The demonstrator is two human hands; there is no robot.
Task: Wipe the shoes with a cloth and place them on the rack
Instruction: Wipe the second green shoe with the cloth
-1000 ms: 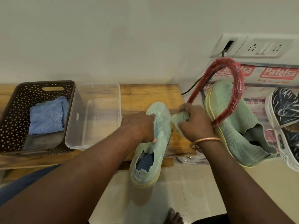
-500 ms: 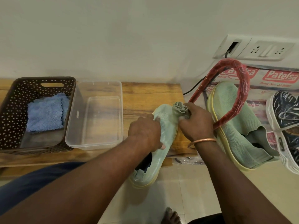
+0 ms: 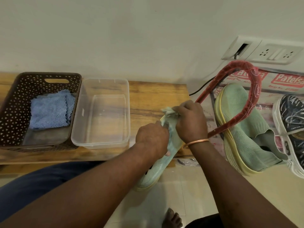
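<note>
In the centre of the frame the left hand point(image 3: 152, 140) grips the middle of the pale green knit shoe with a yellow sole point(image 3: 157, 171). Its toe lies over the wooden bench point(image 3: 156, 94). The right hand point(image 3: 190, 122) pinches the small bunched grey-green cloth point(image 3: 166, 111). One second ago the cloth was at the shoe's side, and now it is on the toe tip. The wiping probably nears its end, and the shoe is not yet placed on the rack.

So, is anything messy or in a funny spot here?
Yes. The other green shoe lies tipped sideways on a printed plastic bag, with a red handle looped across it, beside a dark patterned sneaker.
</note>
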